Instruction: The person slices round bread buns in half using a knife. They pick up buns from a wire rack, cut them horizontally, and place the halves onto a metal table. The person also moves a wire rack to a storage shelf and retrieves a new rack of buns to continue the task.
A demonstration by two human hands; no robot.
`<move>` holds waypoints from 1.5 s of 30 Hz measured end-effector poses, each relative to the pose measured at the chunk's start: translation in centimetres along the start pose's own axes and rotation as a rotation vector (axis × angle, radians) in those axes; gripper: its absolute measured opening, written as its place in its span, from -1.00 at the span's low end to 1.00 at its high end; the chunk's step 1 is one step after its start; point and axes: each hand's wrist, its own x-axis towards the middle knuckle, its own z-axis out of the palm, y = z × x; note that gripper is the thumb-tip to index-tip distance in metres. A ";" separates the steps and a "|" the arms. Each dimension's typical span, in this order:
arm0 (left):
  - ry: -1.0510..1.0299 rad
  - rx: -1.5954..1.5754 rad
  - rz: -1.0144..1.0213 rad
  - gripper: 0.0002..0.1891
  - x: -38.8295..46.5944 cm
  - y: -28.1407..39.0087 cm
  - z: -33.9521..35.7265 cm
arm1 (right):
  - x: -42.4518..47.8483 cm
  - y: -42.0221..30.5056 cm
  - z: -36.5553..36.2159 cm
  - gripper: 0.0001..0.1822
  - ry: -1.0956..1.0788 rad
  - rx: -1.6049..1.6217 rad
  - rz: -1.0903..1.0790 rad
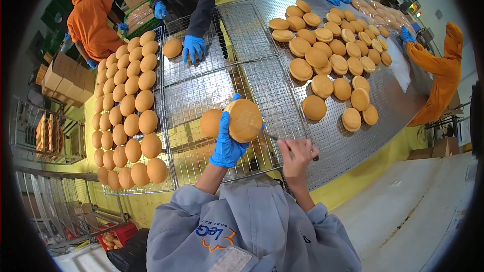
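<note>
My left hand [230, 147], in a blue glove, holds a round golden bun [245, 121] above the wire racks, its flat face turned up. My bare right hand [298, 155] is closed around the dark handle of a thin tool [316, 158], perhaps a knife. Its blurred blade points at the bun's right edge; whether it touches is hard to tell. Just left of the held bun, another bun [211, 122] rests on the wire rack [196, 151], partly hidden by my glove.
Rows of buns [132, 124] fill the left rack. More buns [338, 64] lie scattered on the perforated metal table [340, 158]. Across from me, a co-worker's gloved hand [194, 48] rests beside a single bun [172, 48]. Bagged buns [382, 13] lie near an orange-clad person [438, 71].
</note>
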 end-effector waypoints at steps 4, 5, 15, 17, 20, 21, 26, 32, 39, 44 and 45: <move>0.009 -0.041 0.059 -0.23 0.2 -1.2 -0.6 | -1.8 1.5 -0.5 -0.87 -0.026 -0.051 0.113; 0.018 -0.062 0.051 -0.24 0.4 -1.5 -0.9 | -1.9 2.7 -0.5 -0.86 -0.009 -0.105 0.170; -0.188 -0.093 -0.386 -0.36 13.4 -5.5 6.7 | -1.0 3.4 -2.0 -0.88 0.159 0.025 0.215; -0.260 -0.023 -0.327 -0.33 13.5 -5.1 7.0 | -1.3 3.5 -1.9 -0.87 0.144 0.039 0.200; -0.309 0.251 -0.243 -0.29 10.7 -2.8 5.8 | -1.9 4.1 -2.0 -0.87 0.106 0.065 0.257; -0.232 0.491 -0.144 -0.24 9.6 -1.4 3.9 | -2.2 4.4 -1.9 -0.87 0.103 0.063 0.257; 0.233 1.964 -0.066 0.07 5.8 3.6 -7.8 | -3.1 6.0 -1.9 -0.85 0.079 0.059 0.306; 0.203 1.662 0.285 0.06 3.0 2.1 -16.2 | -2.2 5.8 -1.1 -0.84 0.043 0.130 0.273; 0.065 1.676 0.554 0.02 3.0 -2.6 -11.2 | -2.6 6.4 4.3 -0.84 0.043 0.060 0.271; -0.220 1.762 0.223 0.25 2.0 -8.5 -4.5 | -2.6 9.6 4.6 -0.81 0.199 0.215 0.507; -0.311 1.885 0.212 0.24 1.9 -9.1 -3.5 | -2.1 10.0 3.1 -0.80 0.276 0.223 0.520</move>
